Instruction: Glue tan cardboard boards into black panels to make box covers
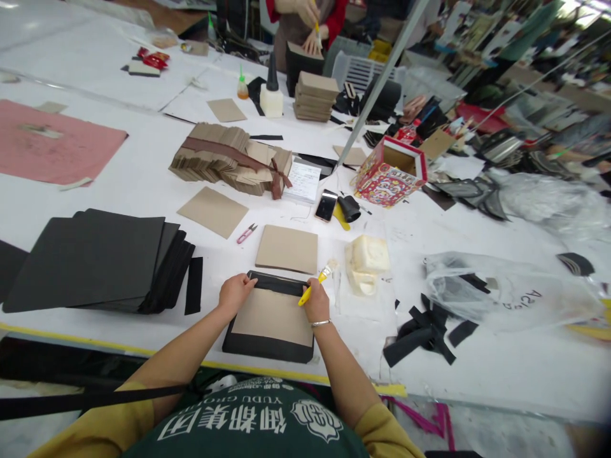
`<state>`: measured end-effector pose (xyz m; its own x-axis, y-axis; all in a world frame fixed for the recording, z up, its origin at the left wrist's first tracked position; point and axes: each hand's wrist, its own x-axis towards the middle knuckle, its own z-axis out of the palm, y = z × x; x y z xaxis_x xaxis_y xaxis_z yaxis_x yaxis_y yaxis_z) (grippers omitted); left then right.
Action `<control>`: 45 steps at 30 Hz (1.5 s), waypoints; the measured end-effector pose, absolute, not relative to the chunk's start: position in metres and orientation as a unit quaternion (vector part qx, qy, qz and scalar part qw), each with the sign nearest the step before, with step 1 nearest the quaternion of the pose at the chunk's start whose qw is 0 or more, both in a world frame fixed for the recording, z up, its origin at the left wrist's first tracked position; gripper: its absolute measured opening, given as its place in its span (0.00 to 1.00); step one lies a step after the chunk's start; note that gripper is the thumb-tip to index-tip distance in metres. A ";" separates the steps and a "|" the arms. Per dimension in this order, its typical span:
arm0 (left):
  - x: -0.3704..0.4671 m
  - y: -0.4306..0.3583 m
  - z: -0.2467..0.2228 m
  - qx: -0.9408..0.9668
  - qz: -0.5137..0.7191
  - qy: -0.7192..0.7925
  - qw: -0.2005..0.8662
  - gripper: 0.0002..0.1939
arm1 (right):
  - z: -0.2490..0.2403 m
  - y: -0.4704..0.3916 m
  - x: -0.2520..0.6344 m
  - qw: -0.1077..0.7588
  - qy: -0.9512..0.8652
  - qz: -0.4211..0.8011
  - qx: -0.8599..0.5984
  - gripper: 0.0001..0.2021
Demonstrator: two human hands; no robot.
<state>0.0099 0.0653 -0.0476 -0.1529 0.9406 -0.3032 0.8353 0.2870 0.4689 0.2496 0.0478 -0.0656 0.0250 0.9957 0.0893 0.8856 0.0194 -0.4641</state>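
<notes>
In front of me lies a beige cardboard panel [274,318] with black material [281,283] folded over its far edge and a black band along its near edge. My left hand [233,294] pinches the black material at the far left corner. At the far right corner is my right hand [316,304], closed around a yellow-handled brush [323,275], bristles pointing away from me; its fingers also touch the panel's edge. Just beyond the panel sits a stack of plain cardboard [287,248]. A pale glue container [368,257] stands to the right of the brush.
Black sheets [95,257] are piled at left. Pink thread snips [247,233], a phone [326,205] and a tied cardboard bundle [229,156] lie farther back. Black strips [422,334] and a plastic bag [506,289] lie right. A metal pole [382,83] rises behind; a co-worker [308,25] works across the table.
</notes>
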 end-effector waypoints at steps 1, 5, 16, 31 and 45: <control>0.010 0.064 -0.048 0.594 0.089 0.753 0.269 0.17 | -0.066 0.048 0.250 0.203 -0.684 0.137 -0.687 0.07; 0.011 0.059 -0.049 0.641 0.084 0.740 0.188 0.15 | -0.067 0.047 0.250 0.205 -0.684 0.137 -0.687 0.07; 0.025 0.069 -0.036 0.937 -0.024 0.342 0.071 0.22 | -0.065 0.045 0.251 0.176 -0.653 0.089 -0.731 0.13; 0.064 0.021 -0.058 0.847 -0.001 0.519 0.111 0.38 | -0.063 0.030 0.252 0.295 -0.622 0.084 -0.720 0.12; 0.040 0.017 -0.057 0.837 0.016 0.537 0.106 0.38 | -0.074 0.004 0.240 0.222 -0.791 0.121 -0.557 0.15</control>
<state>0.0401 0.0167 -0.0574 0.4221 0.9024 -0.0865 0.8955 -0.4001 0.1951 0.2397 0.0041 -0.0738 -0.2806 0.9354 0.2152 0.8277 0.3493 -0.4392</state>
